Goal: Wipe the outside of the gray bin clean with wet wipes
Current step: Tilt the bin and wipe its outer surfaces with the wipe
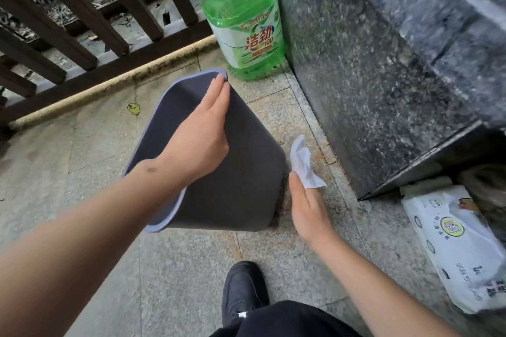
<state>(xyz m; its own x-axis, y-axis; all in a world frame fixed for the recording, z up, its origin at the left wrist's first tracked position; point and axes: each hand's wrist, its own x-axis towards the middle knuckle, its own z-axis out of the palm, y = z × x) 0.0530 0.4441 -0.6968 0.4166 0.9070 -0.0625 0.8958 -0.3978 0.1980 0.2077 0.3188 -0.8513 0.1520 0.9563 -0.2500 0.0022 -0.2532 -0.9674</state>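
Resting flat left hand (202, 131) on gray bin (241, 172); right hand (309, 205) pinching wet wipe (302, 164); green bottle (246, 27) reads "洁劲100".

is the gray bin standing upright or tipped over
Tipped. The gray bin lies on its side on the floor, its pale rim facing left, with the left hand resting flat on its upturned wall.
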